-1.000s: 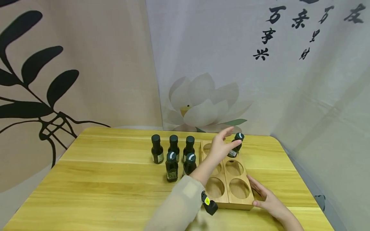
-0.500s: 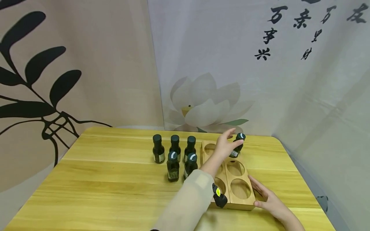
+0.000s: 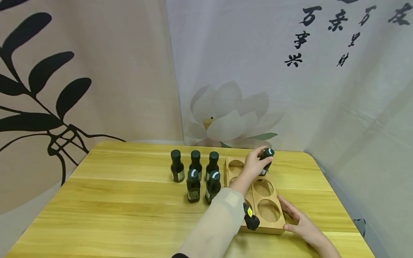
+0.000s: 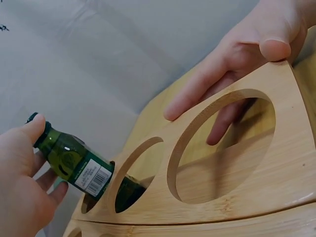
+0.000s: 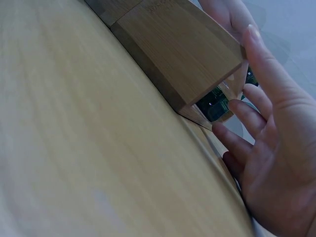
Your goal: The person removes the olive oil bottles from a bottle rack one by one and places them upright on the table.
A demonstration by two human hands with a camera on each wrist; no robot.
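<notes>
My left hand (image 3: 253,165) holds a small dark green glass bottle (image 3: 266,163) near its cap, at the far right hole of the wooden bottle holder (image 3: 267,229). In the left wrist view the bottle (image 4: 74,160) leans with its base in the hole; a thumb is at the cap and fingers lie behind the glass. The right hand (image 3: 300,225) grips the holder's near right corner. The right wrist view shows its thumb on the wooden edge and fingers (image 5: 247,118) along the open side. Sleeve and forearm hide part of the holder's left row.
Several like bottles (image 3: 193,186) stand upright in two rows left of the holder. The wooden table (image 3: 113,200) ends at a printed cloth backdrop (image 3: 135,89) behind. A black wrist device (image 3: 251,220) overlaps the holder's near left hole.
The left hand's raised, spread fingers have come down and closed in around the bottle's neck; its forearm has shifted right. The right hand stays at the holder's corner.
</notes>
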